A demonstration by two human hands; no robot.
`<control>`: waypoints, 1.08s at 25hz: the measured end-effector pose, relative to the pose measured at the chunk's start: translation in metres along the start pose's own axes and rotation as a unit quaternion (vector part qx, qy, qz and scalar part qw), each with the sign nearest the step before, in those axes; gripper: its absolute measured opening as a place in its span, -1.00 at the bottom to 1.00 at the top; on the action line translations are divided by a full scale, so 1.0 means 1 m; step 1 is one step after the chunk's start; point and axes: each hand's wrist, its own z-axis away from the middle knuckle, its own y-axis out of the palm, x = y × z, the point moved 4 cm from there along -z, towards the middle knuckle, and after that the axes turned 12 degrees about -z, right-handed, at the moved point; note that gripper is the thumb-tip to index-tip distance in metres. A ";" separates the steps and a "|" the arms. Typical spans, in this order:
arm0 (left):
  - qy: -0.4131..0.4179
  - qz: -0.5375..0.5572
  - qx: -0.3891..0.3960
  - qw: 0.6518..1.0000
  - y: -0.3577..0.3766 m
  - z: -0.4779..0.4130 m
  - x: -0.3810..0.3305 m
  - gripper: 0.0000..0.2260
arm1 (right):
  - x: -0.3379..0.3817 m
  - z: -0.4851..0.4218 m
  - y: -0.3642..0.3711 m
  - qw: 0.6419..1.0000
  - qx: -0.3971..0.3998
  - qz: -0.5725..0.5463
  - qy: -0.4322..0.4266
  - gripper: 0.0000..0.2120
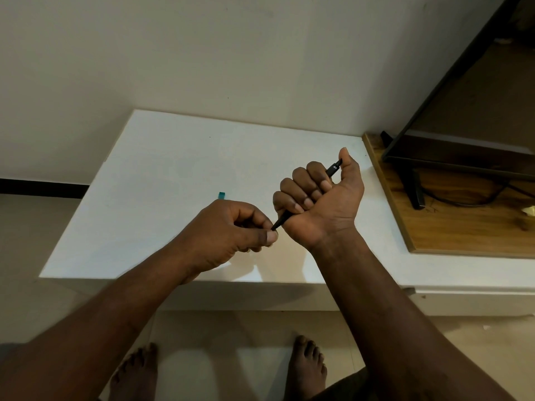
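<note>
My right hand (pixel 318 198) grips a thin black pen-like tool (pixel 333 170) in a fist, palm turned toward me, above the white table (pixel 150 175). The tool's upper end sticks out by my thumb; its lower tip pokes out below the little finger. My left hand (pixel 231 230) pinches that lower tip between thumb and forefinger. Whether something small sits in the pinch is hidden.
A small teal object (pixel 221 195) lies on the table just behind my left hand. A wooden board (pixel 451 227) at the right carries a dark monitor stand (pixel 414 189) and cable. A wall stands behind; my bare feet (pixel 307 369) are on the floor below.
</note>
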 end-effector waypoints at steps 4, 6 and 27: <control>0.001 0.000 0.001 1.000 0.000 0.000 0.000 -0.96 | 0.001 -0.001 0.000 1.000 0.001 0.007 -0.006 -0.46; 0.001 0.001 0.000 1.000 0.000 -0.001 0.000 -0.95 | 0.000 0.000 0.001 1.000 0.005 0.011 -0.007 -0.48; -0.001 -0.003 0.000 1.000 -0.001 0.000 -0.002 -0.94 | 0.000 0.001 0.002 1.000 0.004 0.018 -0.020 -0.47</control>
